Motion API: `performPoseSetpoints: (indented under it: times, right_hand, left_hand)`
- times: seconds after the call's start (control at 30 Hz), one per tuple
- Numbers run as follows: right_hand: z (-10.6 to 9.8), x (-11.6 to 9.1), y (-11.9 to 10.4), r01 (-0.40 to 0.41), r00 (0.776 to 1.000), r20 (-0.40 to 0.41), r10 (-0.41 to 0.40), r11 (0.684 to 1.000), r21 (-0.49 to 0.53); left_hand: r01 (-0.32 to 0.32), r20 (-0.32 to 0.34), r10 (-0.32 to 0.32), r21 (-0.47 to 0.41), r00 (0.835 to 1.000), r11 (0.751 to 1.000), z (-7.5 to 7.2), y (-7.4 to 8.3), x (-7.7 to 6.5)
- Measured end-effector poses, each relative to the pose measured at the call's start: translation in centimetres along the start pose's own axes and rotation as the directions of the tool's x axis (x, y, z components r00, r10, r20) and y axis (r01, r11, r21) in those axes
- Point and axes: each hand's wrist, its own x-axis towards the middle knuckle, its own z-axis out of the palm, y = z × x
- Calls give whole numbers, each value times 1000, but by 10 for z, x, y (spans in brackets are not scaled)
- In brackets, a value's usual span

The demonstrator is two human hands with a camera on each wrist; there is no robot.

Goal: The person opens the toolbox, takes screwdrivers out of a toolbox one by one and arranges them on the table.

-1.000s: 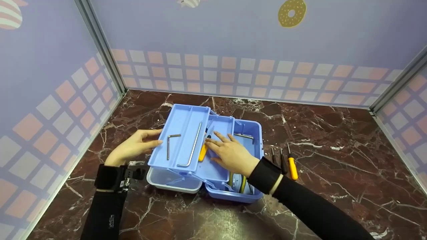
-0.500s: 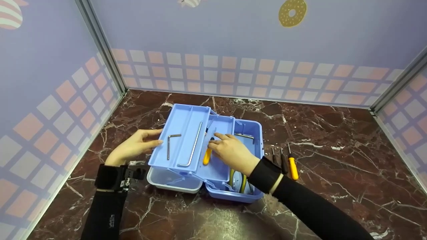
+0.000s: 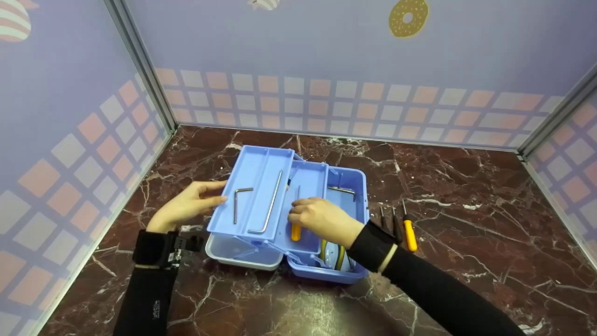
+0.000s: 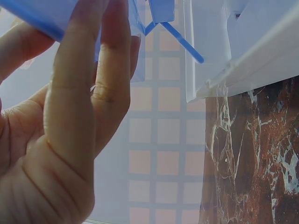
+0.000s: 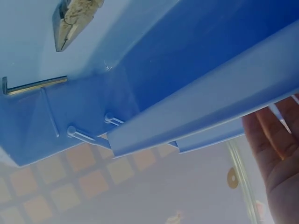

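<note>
Can find only small pale lettering (image 3: pixel 156 310), turned sideways and too blurred for sure reading, on the black left sleeve (image 3: pixel 137 298), and cannot read any word, number or brand anywhere else.

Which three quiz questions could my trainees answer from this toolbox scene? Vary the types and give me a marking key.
1. Which of the person's hands holds a yellow-handled screwdriver?

2. How many L-shaped keys lie in the upper tray?

3. In the head view, where do the loose screwdrivers lie on the table?
A. Left of the toolbox
B. Right of the toolbox
C. Between the toolbox and the back wall

Key:
1. The right hand.
2. Two, one longer than the other.
3. B.
</note>
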Motion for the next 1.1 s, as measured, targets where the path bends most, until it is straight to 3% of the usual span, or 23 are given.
performPoseSetpoints:
  times: [0.43,0.77,1.1]
  right_hand:
    - [-1,-3,-5,149,986,-79,-144,988,50]
    - [-4,-8,-5,165,984,-81,-161,985,42]
    - [-11,-21,-2,199,959,-199,-200,980,-25]
  left_hand:
    - [5,-9,-5,16,1000,1000,-1,0,1]
    - [5,-9,-5,7,1000,1000,0,0,1]
    - [-5,-7,5,17,1000,1000,0,-1,0]
